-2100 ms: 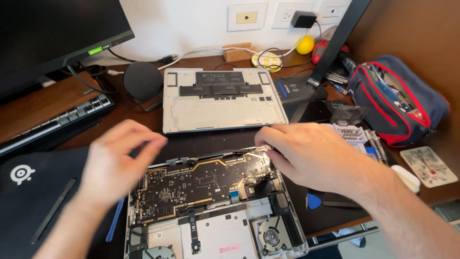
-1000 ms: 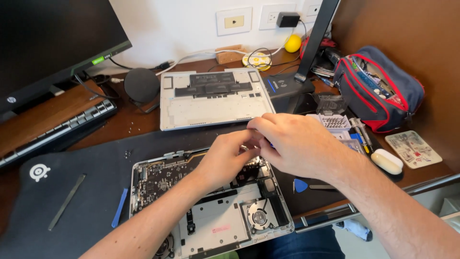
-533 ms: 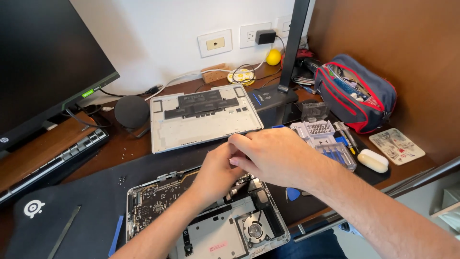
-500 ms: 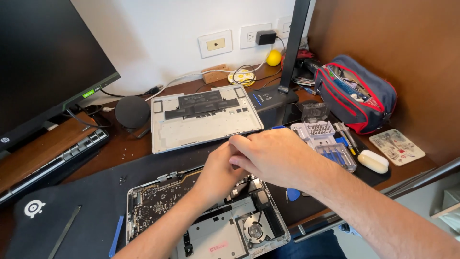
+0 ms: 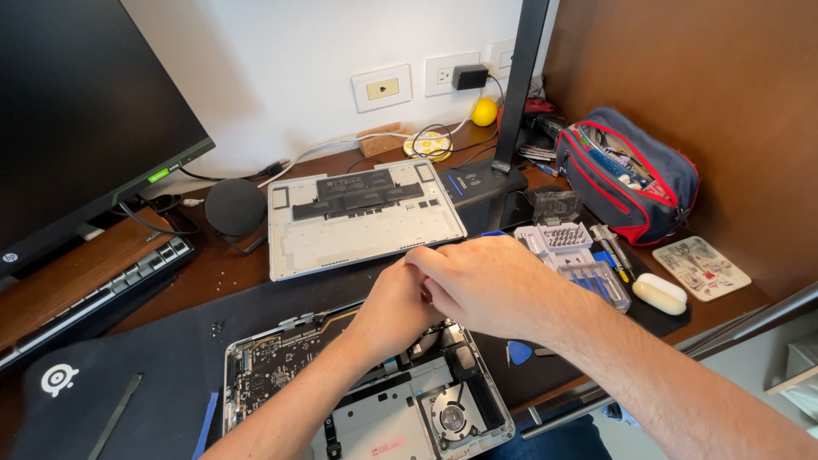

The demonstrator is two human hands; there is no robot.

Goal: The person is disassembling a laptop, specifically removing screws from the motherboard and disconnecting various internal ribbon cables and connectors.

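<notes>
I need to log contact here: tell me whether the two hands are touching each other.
Touching. The head view shows the right hand lying against the left hand above the opened laptop, with no gap between them.

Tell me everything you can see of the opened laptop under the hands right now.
The opened laptop lies flat on the dark desk mat, bottom cover off, its silver metal frame around a dark circuit board at left, a round fan at lower right and a pale metal plate in the middle. The left hand and right hand meet over its upper right part, hiding what they touch.
</notes>
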